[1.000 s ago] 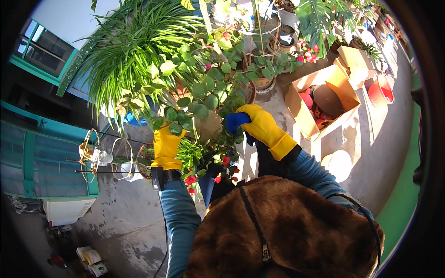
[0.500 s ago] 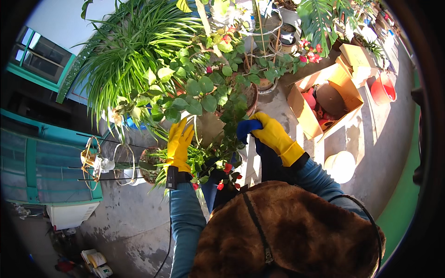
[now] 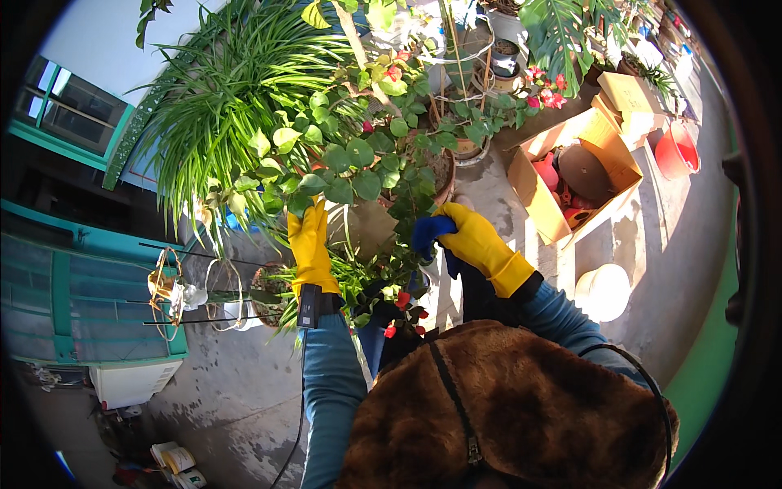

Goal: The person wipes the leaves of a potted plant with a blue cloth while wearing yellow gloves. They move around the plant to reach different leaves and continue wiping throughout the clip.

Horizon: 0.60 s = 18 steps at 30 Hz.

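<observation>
Left hand (image 3: 311, 254) has risen to leaves (image 3: 339, 192), fingers less spread. Its fingertips, partly hidden, sit at leaf edges; cannot tell whether pinching. Leaves hang at centre, ahead of both hands. Next, blue cloth (image 3: 425, 234), bunched, beside foliage, gripped in closed fingers of right hand (image 3: 482, 249). Box (image 3: 539, 202) farther right. Leaves still on stems; how many handled or left, cannot tell.
</observation>
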Tool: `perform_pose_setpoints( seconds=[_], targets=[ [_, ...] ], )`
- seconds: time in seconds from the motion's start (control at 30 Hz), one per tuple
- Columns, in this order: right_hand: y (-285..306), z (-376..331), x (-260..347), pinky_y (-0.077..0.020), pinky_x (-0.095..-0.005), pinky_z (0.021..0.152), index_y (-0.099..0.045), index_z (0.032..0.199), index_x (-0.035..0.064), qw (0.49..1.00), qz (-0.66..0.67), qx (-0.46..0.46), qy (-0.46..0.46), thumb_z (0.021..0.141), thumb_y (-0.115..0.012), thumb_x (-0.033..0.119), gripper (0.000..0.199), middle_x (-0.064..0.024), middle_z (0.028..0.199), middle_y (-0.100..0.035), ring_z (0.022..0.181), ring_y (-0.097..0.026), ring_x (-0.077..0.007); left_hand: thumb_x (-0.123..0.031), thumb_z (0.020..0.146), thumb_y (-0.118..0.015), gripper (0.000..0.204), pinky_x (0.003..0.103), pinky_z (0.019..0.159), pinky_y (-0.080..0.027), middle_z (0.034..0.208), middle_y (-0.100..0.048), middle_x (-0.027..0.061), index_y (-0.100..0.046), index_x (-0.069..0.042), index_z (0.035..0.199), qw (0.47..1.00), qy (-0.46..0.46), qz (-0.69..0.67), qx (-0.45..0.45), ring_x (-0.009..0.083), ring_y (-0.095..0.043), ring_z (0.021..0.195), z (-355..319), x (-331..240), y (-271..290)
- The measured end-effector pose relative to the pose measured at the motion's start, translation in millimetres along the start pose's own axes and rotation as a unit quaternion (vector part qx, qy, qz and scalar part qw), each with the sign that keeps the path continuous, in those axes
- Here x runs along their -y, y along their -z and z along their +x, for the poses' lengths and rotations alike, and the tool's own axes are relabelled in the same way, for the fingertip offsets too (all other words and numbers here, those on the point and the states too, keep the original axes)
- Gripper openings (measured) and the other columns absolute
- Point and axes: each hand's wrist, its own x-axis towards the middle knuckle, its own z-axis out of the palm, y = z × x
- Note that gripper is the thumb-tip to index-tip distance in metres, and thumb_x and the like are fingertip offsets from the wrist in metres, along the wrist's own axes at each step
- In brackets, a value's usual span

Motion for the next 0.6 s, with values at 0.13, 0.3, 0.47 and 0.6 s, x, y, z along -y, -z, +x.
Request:
perform_pose_setpoints(
  seconds=[0.13, 0.3, 0.47, 0.6],
  targets=[
    [-3, -1, 7, -0.0547, -0.0417, 0.084, -0.069, 0.113, 0.0103, 1.0, -0.017, -0.003, 0.013, 0.086, -0.071, 0.018, 0.028, -0.0153, 0.1, -0.073, 0.099, -0.07, -0.0356, -0.017, 0.102, -0.069, 0.035, 0.035, 0.094, -0.057, 0.137, -0.062, 0.0112, -0.059, -0.007, 0.134, 0.994, 0.012, 0.059, -0.094, 0.027, -0.064, 0.124, 14, -4, 10],
    [-7, 2, 5, -0.0548, -0.043, 0.087, -0.069, 0.114, 0.0103, 1.0, -0.015, 0.01, 0.026, 0.086, -0.072, 0.019, 0.03, -0.016, 0.105, -0.073, 0.102, -0.07, -0.0363, -0.029, 0.107, -0.057, 0.04, 0.043, 0.109, -0.048, 0.143, -0.061, 0.0143, -0.058, -0.005, 0.14, 0.972, 0.009, 0.226, 0.064, 0.0301, -0.058, 0.134, 32, -31, 12],
    [-15, 3, 7, -0.0548, -0.0386, 0.082, -0.069, 0.117, 0.0108, 0.997, -0.047, 0.016, 0.064, 0.088, -0.068, 0.015, 0.029, -0.0129, 0.1, -0.073, 0.093, -0.071, -0.0309, -0.029, 0.104, -0.057, 0.047, 0.039, 0.11, -0.046, 0.142, -0.065, 0.0093, -0.056, -0.012, 0.148, 0.659, -0.108, 0.74, 0.082, 0.0247, -0.064, 0.126, 19, -47, -13],
    [-19, 8, 16, -0.0548, -0.0454, 0.088, -0.067, 0.118, 0.0108, 0.995, -0.053, 0.05, 0.063, 0.084, -0.073, 0.022, 0.036, -0.0159, 0.109, -0.072, 0.104, -0.068, -0.0387, -0.03, 0.092, -0.078, 0.061, 0.038, 0.093, -0.054, 0.125, -0.073, 0.0163, -0.057, -0.017, 0.148, 0.821, -0.142, 0.543, 0.099, 0.0337, -0.07, 0.111, 13, -42, -27]
  ],
)
